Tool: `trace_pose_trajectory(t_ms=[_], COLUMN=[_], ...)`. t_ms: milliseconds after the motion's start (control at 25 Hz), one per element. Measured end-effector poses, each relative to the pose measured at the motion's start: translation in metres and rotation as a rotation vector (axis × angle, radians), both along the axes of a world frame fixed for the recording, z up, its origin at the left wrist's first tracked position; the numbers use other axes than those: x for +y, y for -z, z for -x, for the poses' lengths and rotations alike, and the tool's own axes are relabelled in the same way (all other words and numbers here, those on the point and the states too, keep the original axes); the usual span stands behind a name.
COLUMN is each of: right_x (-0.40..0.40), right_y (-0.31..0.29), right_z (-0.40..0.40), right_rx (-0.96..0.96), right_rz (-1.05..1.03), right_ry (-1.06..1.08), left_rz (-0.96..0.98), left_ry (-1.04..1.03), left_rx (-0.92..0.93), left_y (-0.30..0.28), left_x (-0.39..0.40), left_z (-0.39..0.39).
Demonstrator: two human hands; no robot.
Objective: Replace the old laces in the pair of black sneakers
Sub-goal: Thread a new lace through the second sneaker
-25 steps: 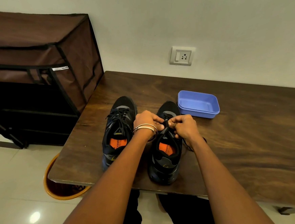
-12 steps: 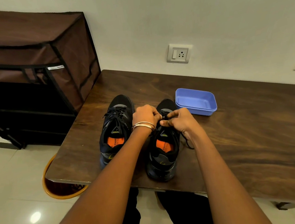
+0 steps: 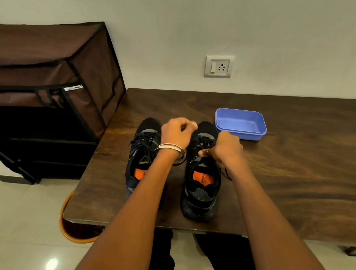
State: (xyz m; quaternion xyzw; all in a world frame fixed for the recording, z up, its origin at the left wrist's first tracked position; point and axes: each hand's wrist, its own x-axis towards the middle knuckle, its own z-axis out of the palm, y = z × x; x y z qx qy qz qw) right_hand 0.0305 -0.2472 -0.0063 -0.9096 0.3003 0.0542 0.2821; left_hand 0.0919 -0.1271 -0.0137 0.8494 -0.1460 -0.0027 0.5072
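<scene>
Pinching the black lace (image 3: 203, 142) of the right sneaker (image 3: 199, 175) with my right hand (image 3: 225, 149), I hold my left hand (image 3: 176, 133) curled above its toe, blurred; both sneakers stand side by side on the table (image 3: 303, 167), the left sneaker (image 3: 140, 159) laced

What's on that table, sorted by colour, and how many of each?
Black: 2, the left sneaker and the right sneaker.
Blue: 1, the plastic tub.
Total: 3 things on the table.
</scene>
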Motion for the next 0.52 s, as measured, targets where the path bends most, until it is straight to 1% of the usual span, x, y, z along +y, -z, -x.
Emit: trace_pose_trajectory(t_ms=[40, 80, 120, 160, 200, 280, 320, 360, 400, 440, 520], right_x=[0.002, 0.003, 0.004, 0.005, 0.006, 0.006, 0.006, 0.007, 0.007, 0.008, 0.009], right_y=[0.001, 0.002, 0.003, 0.003, 0.004, 0.005, 0.005, 0.005, 0.004, 0.004, 0.001], right_z=[0.0, 0.0, 0.0, 0.0, 0.0, 0.0, 0.0, 0.001, 0.001, 0.001, 0.002], right_rx=[-0.016, -0.03, -0.033, -0.032, -0.026, -0.033, -0.032, -0.031, -0.029, -0.031, -0.023], right_rz=[-0.011, -0.019, -0.017, -0.003, 0.013, 0.062, 0.088, 0.111, 0.13, 0.158, 0.202], right_ry=[0.014, 0.021, 0.02, 0.01, -0.004, -0.044, -0.065, -0.082, -0.092, -0.102, -0.108], left_rz=[-0.275, -0.482, -0.629, -0.718, -0.753, -0.743, -0.694, -0.585, -0.407, -0.149, 0.489], left_ry=[0.109, 0.205, 0.265, 0.276, 0.252, 0.179, 0.164, 0.147, 0.124, 0.085, -0.022], left_rx=[-0.066, -0.054, -0.018, 0.007, 0.015, -0.003, 0.009, 0.056, 0.147, 0.26, 0.482], left_y=[0.006, 0.009, 0.01, 0.009, 0.008, 0.006, 0.006, 0.006, 0.007, 0.005, -0.007], left_x=[-0.001, -0.002, -0.005, -0.007, -0.01, -0.014, -0.014, -0.013, -0.011, -0.01, -0.006], left_z=[-0.002, -0.004, -0.005, -0.005, -0.005, 0.001, 0.003, 0.004, 0.004, 0.004, 0.004])
